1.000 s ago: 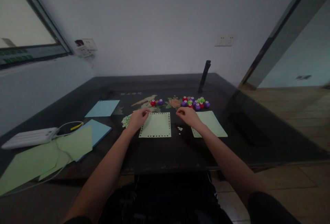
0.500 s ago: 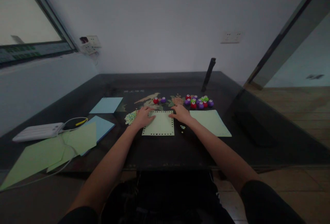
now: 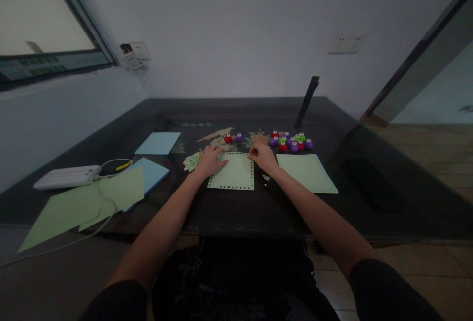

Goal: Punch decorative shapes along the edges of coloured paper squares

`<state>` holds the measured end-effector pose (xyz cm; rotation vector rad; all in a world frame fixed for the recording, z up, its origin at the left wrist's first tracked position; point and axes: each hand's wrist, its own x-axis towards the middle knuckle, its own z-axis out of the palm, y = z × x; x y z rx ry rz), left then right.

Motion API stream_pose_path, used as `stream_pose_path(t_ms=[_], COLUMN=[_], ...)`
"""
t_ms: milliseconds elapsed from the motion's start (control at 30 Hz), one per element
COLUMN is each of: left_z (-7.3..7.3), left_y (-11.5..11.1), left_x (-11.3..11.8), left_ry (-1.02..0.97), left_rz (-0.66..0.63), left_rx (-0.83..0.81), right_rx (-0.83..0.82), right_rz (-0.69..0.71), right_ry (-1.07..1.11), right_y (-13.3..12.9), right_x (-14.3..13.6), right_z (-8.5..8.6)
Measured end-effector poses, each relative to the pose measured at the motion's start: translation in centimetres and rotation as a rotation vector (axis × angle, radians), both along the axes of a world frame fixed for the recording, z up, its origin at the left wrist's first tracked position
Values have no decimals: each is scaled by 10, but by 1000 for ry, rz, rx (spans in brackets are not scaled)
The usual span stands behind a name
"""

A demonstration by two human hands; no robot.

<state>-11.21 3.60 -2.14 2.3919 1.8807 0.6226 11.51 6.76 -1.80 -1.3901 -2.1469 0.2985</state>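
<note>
A pale green sheet of paper (image 3: 236, 173) with small holes punched along its edges lies on the dark table before me. My left hand (image 3: 212, 160) rests open on its upper left side, fingers spread. At the upper right corner, my right hand (image 3: 260, 156) has thumb and fingers pinched together on the paper's edge. A heap of tiny paper cutouts (image 3: 191, 162) sits beside my left hand, partly covered by it. Beyond the sheet stand a red craft punch (image 3: 227, 138) and a purple craft punch (image 3: 238, 138). A few loose cutouts (image 3: 266, 177) lie under my right wrist.
Several red, purple and green punches (image 3: 291, 142) cluster at the back right. Another green sheet (image 3: 306, 172) lies right of my forearm, near a dark flat object (image 3: 373, 183). Blue paper (image 3: 158, 143), green sheets (image 3: 77, 208) and a white power bank (image 3: 66, 176) with cable are left.
My right hand has gone from lying with fingers stretched at the sheet's right edge to a pinch at its upper right corner. The left hand stays put; the view has shifted slightly.
</note>
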Motion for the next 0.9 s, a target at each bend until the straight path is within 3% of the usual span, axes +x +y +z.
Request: stream_pose_path(t_ms=[233,367,500,600,767,900], left_z=[3,4,3,4,14,21], left_y=[2,5,8,6,-6,-14], left_x=[0,-1,-3,-3,3,12], left_ry=[-140,-379,-776,-934,-845,-838], left_rz=[-30,-37,-12,-87,-123,-166], left_rx=[43,66,-63,-227,-382,-373], right_rx=[-72,-168,-271,-309,-270,-253], right_rz=[-17,13,55,81,36,-20], right_ry=[207,377,625,781,830,933], right_y=[2,7,14,20,25,21], right_x=[6,9,14,21,36,46], right_z=[2,0,-1,1,11,23])
